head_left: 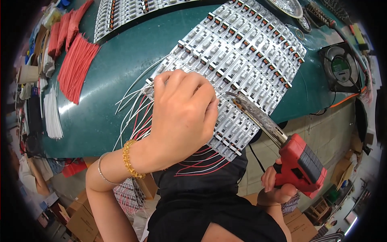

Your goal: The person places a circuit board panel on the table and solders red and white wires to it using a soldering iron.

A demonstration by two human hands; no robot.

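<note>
A large panel of small silver-white circuit modules (242,52) lies slanted on the green table, reaching its near edge. Over its left part is my left hand (183,109), with curled fingers pressed together; what they grip is hidden beneath the hand. Loose white and red wires (139,111) trail from the panel's left side, next to that hand. In my right hand (278,185) is a red and black soldering gun (302,163), held by its handle. Its dark, stained tip points left and hovers over or touches the modules, just right of my left hand; contact cannot be made out.
Bundles of red wires (78,66) and white wires (52,113) lie at the left of the green table (109,80). Another module panel (121,14) is at the back. A metal dish (288,7) stands at the far right, with a square black fan (340,66) nearer.
</note>
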